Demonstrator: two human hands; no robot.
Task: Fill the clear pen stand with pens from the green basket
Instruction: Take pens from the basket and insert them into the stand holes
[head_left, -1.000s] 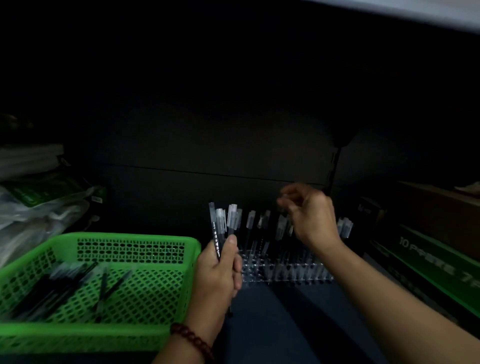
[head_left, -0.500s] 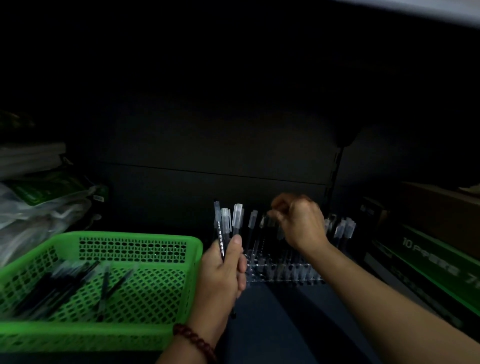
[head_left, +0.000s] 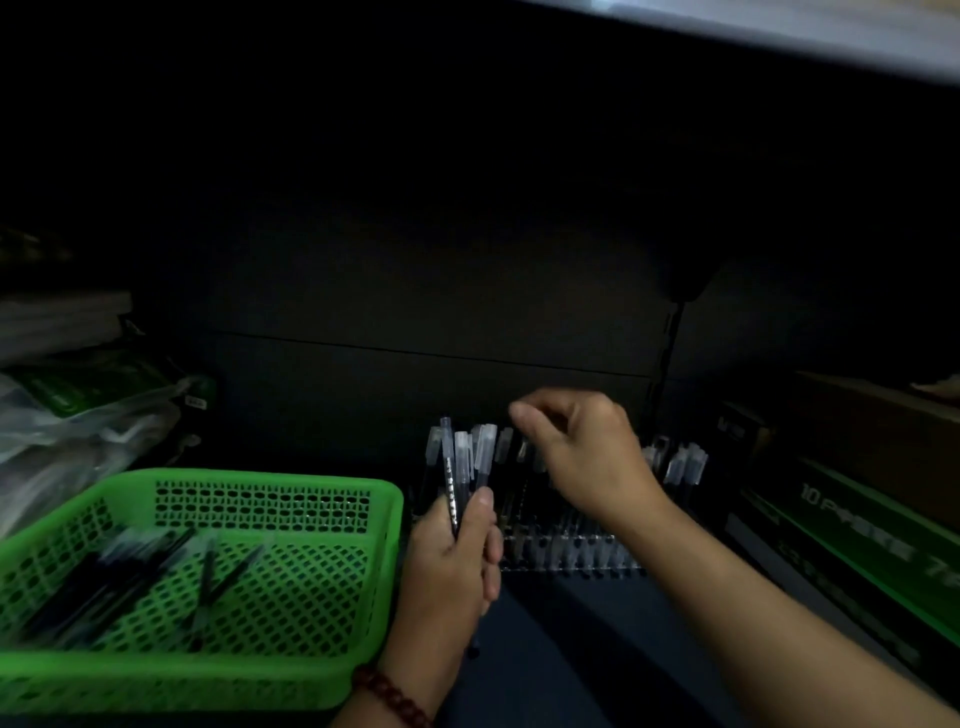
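The green basket (head_left: 280, 480) sits at the lower left with several dark pens (head_left: 109, 587) lying in it. Right of it stands the clear pen stand (head_left: 571, 558), with several capped pens (head_left: 680, 462) upright in it. My left hand (head_left: 452, 566) grips a bundle of pens (head_left: 452, 467) upright between basket and stand. My right hand (head_left: 587, 457) hovers above the stand's left part, fingers loosely bent, thumb and forefinger close to the bundle's caps. I see no pen in it. It hides the stand's middle.
Plastic-wrapped packets (head_left: 83, 415) are piled at the left behind the basket. Dark boxes with green print (head_left: 857, 540) stand at the right. A dark back wall is close behind the stand, and a shelf edge (head_left: 831, 36) runs overhead.
My right hand dipped to the stand, then rose and shifted left toward the bundle in my left hand. The left hand kept holding the pens in place.
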